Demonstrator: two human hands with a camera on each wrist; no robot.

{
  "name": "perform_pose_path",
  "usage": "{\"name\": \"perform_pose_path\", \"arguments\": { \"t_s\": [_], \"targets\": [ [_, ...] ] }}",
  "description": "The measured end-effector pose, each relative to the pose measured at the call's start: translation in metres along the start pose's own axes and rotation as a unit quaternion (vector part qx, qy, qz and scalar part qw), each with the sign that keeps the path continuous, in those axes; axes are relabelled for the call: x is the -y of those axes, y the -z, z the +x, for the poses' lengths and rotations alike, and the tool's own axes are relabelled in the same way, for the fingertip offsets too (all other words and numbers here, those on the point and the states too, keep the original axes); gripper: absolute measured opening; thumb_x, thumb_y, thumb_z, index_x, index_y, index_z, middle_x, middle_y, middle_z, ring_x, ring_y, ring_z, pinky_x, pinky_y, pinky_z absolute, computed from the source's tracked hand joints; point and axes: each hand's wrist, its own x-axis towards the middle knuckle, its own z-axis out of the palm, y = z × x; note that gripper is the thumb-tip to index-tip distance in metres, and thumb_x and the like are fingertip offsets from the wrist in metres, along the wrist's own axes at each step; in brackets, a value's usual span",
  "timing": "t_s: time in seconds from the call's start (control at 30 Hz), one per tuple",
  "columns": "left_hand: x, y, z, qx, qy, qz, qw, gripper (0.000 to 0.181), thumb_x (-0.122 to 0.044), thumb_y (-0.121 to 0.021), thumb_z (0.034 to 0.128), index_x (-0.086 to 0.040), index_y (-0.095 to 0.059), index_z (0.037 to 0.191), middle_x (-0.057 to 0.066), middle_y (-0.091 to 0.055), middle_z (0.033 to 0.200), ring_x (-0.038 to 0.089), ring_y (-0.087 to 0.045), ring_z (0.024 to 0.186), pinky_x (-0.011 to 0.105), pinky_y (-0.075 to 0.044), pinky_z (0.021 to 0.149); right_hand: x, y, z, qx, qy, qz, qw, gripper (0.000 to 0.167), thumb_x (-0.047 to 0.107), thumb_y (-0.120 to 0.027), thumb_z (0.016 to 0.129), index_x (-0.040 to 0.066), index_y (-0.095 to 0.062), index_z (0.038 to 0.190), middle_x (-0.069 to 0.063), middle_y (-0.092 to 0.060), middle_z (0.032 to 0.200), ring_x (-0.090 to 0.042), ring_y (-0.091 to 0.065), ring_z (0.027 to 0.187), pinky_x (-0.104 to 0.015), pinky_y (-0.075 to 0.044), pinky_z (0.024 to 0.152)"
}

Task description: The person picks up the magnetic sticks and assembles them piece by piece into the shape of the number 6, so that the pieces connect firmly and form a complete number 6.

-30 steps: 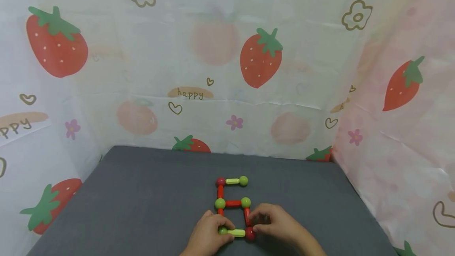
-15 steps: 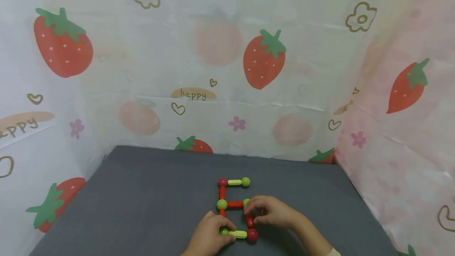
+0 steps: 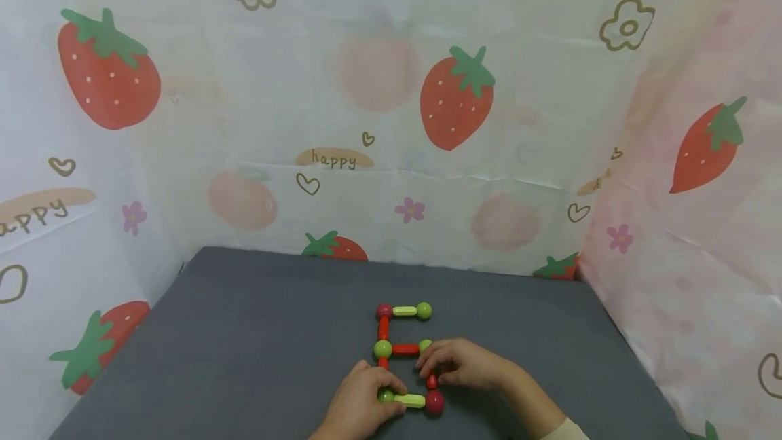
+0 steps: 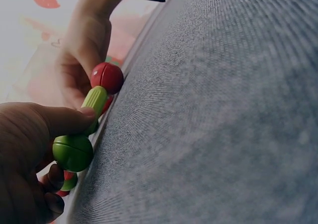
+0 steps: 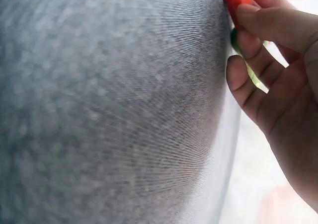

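Observation:
A figure of magnetic rods and balls, outlined like a 6, lies on the dark grey cloth. At its lower left my left hand [image 3: 365, 399] pinches the yellow-green rod [image 3: 413, 400] close to a green ball [image 4: 73, 153]. A dark red ball [image 3: 434, 402] sits at that rod's other end. My right hand [image 3: 467, 364] holds the red rod [image 5: 238, 1] on the figure's right side between thumb and fingers. Its fingers partly cover the green ball [image 3: 425, 345] above. The lower left red rod is partly hidden behind my left hand.
Above the closed loop, a red rod [image 3: 383, 328] leads to a red ball [image 3: 384, 312], a yellow-green rod [image 3: 404, 311] and a green ball [image 3: 424, 311]. A strawberry-print curtain [image 3: 256, 121] stands behind and beside the table [image 3: 275, 318].
My right hand has shifted from beside the lower right red ball up along the right red rod, uncovering that ball. My left hand keeps its hold. The head view has shifted slightly.

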Motion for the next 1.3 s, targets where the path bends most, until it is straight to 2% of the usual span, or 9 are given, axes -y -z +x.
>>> {"name": "perform_pose_path", "arguments": {
  "t_s": [0.33,0.73,0.87,1.1,1.3],
  "targets": [
    [-0.0004,0.0006,0.0014,0.013,0.016,-0.004,0.9998,0.015,-0.032,-0.09,0.0765,-0.034,-0.08,0.088,-0.018,-0.061,0.078,0.009,-0.043,0.075,0.028,-0.039,0.064,-0.0015,-0.0039,0.0039,-0.005,0.018,-0.041,0.999,0.036,-0.007,-0.066,0.092,0.02,-0.077,0.112,0.009,-0.067,0.125,-0.008,-0.059,0.121,-0.027,-0.049,0.099],
    [0.0013,0.001,0.0021,0.016,0.014,-0.003,0.9998,0.015,-0.032,-0.09,0.0764,-0.036,-0.08,0.087,-0.018,-0.06,0.076,0.01,-0.043,0.074,0.028,-0.038,0.063,-0.003,-0.0037,0.0063,0.007,0.033,-0.097,0.9947,0.036,-0.005,-0.068,0.092,0.024,-0.076,0.112,0.012,-0.064,0.125,-0.006,-0.058,0.12,-0.031,-0.047,0.106],
    [0.0024,0.0003,0.0031,0.018,0.008,-0.002,0.9998,0.015,-0.032,-0.09,0.0764,-0.036,-0.08,0.087,-0.021,-0.062,0.076,0.011,-0.042,0.073,0.028,-0.037,0.063,-0.0029,-0.0033,0.007,0.012,0.038,-0.093,0.9949,0.032,-0.003,-0.069,0.093,0.023,-0.076,0.111,0.01,-0.064,0.125,-0.005,-0.058,0.119,-0.029,-0.048,0.104],
    [0.0023,0.0004,0.0031,0.012,-0.004,0.002,0.9999,0.016,-0.031,-0.091,0.0756,-0.034,-0.081,0.087,-0.022,-0.062,0.074,0.01,-0.042,0.073,0.028,-0.036,0.063,-0.0032,-0.0011,0.0073,0.022,0.042,-0.057,0.9972,0.031,-0.004,-0.068,0.093,0.02,-0.076,0.11,0.005,-0.064,0.125,-0.005,-0.057,0.118,-0.028,-0.049,0.101],
    [0.0024,0.001,0.0025,0.005,-0.008,0.006,0.9999,0.016,-0.03,-0.091,0.075,-0.034,-0.081,0.087,-0.022,-0.062,0.074,0.009,-0.041,0.072,0.027,-0.036,0.062,-0.0024,0.0005,0.0078,0.028,0.025,-0.03,0.9988,0.032,-0.005,-0.067,0.092,0.02,-0.075,0.109,0.008,-0.063,0.125,-0.005,-0.057,0.118,-0.027,-0.049,0.101]
  ]
}}
